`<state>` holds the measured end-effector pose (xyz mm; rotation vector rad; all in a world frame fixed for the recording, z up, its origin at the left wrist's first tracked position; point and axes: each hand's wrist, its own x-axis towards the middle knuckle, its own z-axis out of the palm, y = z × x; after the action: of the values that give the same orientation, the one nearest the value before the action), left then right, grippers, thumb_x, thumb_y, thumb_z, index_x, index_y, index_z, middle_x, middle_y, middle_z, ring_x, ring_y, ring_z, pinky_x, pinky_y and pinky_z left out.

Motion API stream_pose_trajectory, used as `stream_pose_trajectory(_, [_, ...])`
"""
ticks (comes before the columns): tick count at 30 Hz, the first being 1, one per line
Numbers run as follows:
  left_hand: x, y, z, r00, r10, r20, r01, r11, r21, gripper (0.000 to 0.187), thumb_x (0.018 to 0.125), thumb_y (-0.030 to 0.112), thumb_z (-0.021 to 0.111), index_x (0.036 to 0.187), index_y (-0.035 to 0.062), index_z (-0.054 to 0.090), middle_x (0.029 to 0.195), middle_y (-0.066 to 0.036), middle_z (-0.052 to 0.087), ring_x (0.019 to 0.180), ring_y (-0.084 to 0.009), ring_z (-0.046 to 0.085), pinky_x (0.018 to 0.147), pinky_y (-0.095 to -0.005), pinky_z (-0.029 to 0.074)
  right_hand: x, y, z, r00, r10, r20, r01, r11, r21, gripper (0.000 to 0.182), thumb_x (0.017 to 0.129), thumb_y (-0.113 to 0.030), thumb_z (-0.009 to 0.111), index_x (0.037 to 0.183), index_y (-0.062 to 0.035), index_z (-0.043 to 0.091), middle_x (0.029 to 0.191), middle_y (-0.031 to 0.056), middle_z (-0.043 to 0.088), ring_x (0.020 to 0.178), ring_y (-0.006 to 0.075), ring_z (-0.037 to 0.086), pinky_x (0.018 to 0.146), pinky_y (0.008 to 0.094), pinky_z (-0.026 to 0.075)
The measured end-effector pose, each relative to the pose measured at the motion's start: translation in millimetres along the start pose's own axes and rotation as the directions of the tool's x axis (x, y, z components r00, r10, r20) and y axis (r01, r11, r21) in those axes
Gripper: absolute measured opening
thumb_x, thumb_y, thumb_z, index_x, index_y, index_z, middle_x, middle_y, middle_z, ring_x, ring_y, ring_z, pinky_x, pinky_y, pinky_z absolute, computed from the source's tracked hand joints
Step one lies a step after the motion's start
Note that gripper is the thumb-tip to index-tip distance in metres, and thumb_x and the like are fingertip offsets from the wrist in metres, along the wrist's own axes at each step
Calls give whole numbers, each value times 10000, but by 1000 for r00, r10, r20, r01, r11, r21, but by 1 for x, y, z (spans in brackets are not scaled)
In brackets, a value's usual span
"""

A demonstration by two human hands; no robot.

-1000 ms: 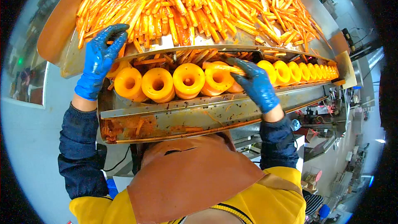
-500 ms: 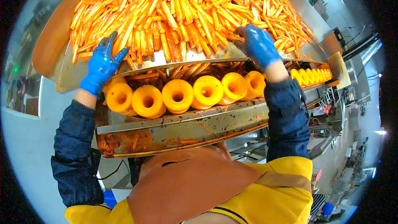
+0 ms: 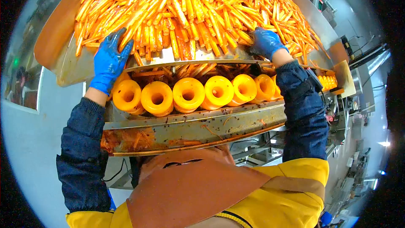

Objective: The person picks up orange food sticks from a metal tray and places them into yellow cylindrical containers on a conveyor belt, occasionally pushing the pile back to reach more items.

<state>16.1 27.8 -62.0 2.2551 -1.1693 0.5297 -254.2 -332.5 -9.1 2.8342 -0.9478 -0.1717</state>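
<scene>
A heap of long orange food sticks coated in glossy reddish sauce point(image 3: 185, 17) covers the metal tray point(image 3: 164, 55). My blue-gloved left hand point(image 3: 109, 61) rests at the near left edge of the heap, thumb and fingers apart, touching the sticks. On the right, my gloved right hand point(image 3: 270, 44) leans against the heap's near edge; its fingers are bent but apart, the tips partly hidden. Below the tray runs a row of yellow funnel-mouthed cups point(image 3: 188, 95), between my forearms. More sticks point(image 3: 194, 71) lie in the gap behind the cups.
A stained metal trough point(image 3: 202, 128) runs along the near side, in front of my brown apron point(image 3: 194, 190). The row of yellow cups point(image 3: 327, 81) continues right, toward a pale board point(image 3: 346, 76). Tall metal sides point(image 3: 59, 33) bound the tray.
My left hand has shifted slightly right in the view and sits closer against the sticks. My right hand has moved a little right and down. The whole view has shifted slightly.
</scene>
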Motion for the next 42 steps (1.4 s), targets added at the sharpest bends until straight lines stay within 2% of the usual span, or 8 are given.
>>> stream_pose_trajectory(3, [-2,-4,5,1000,11,-24,-11,1000,3,450,834,366,629,1224,150,567,1176,-133,587,1072,-313,555,924,-388,445,-7,-10,5,976,-198,-91,196,980,-29,387,719,-238,648,1064,-64,633,1020,192,635,968,346,612,825,425,499])
stream_pose_trajectory(10, [0,-6,3,1000,-5,-16,4,999,-48,429,829,351,637,1202,147,582,1168,-137,589,1076,-315,556,921,-388,446,-28,0,-15,969,157,-193,-64,907,417,456,706,-327,655,1040,-16,643,993,215,654,913,321,643,834,410,496])
stream_pose_trajectory(15, [0,0,1,1000,-22,3,22,999,-48,408,847,306,627,1197,100,583,1160,-158,593,1076,-312,566,934,-376,439,-109,-48,4,929,333,-163,221,-145,964,239,806,-163,658,997,-21,639,866,46,657,751,138,612,698,277,501])
stream_pose_trajectory(29, [0,-3,2,999,-33,2,33,999,-32,422,826,355,632,1186,137,594,1164,-143,597,1080,-311,559,925,-382,446,-149,-136,41,935,354,7,120,-336,934,217,794,-122,705,977,-20,648,857,21,653,758,106,591,674,268,476])
stream_pose_trajectory(32, [1,-3,2,1000,-15,-19,14,998,-57,425,828,355,629,1186,130,591,1165,-139,596,1078,-309,560,924,-382,445,-145,-133,53,959,284,-18,-3,72,997,184,780,-165,710,877,-15,663,713,24,621,630,101,544,584,276,451])
stream_pose_trajectory(35, [0,-2,1,1000,-2,-29,0,999,-51,429,828,355,630,1187,124,588,1168,-137,594,1078,-307,559,922,-383,446,-151,-130,35,893,409,186,-118,-186,975,279,850,-208,646,1054,-18,642,843,12,638,735,93,563,649,241,447])
stream_pose_trajectory(36, [0,-3,2,999,4,-32,-5,1000,-31,434,829,359,629,1190,123,586,1171,-136,592,1080,-306,558,922,-384,446,-147,-132,46,913,398,-84,200,-259,945,310,879,-199,608,1126,-12,621,941,25,639,812,103,568,705,245,451])
stream_pose_trajectory(42, [0,-8,7,999,-1,-38,1,1000,-18,448,827,378,623,1194,122,587,1173,-143,592,1081,-312,556,934,-385,442,-135,-188,44,960,265,-85,148,-225,963,279,878,-233,636,1032,-2,624,848,43,653,708,124,587,601,299,458])
